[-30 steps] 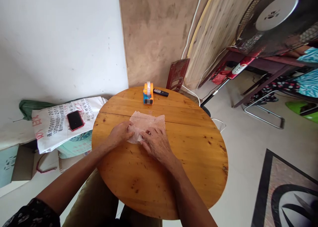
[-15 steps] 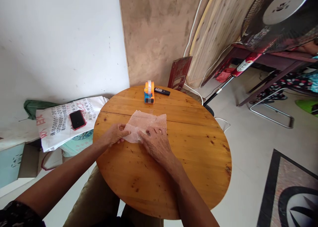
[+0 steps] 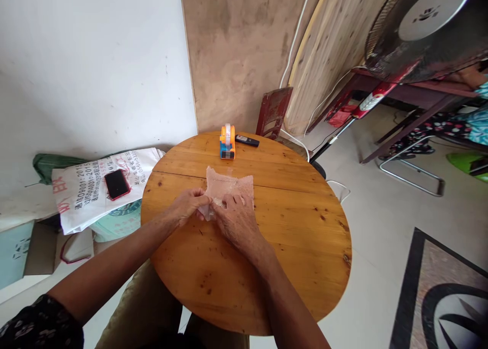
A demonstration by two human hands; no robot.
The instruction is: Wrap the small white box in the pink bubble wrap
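A pinkish, see-through sheet of bubble wrap (image 3: 231, 182) lies on the round wooden table (image 3: 290, 237). Its left edge is folded inward, pinched between the thumb and fingers of my left hand (image 3: 192, 204). My right hand (image 3: 238, 219) rests on the near part of the sheet, fingers curled over it and pressing it down. Whatever may lie under those fingers is hidden. Beyond the sheet stands an orange and blue tape dispenser (image 3: 227, 143) with a roll of clear tape. Beside it lies a dark remote control (image 3: 247, 140).
At the left, a phone (image 3: 117, 184) with a red case sits on a white printed sack (image 3: 84, 196). A wooden chair (image 3: 272, 112) stands behind the table. To the right is a standing fan (image 3: 427, 33), with another person's patterned clothing (image 3: 438, 125) beyond it.
My left hand has moved right, folding the bubble wrap's left edge inward toward my right hand. The right hand stays on the sheet. The view has shifted slightly.
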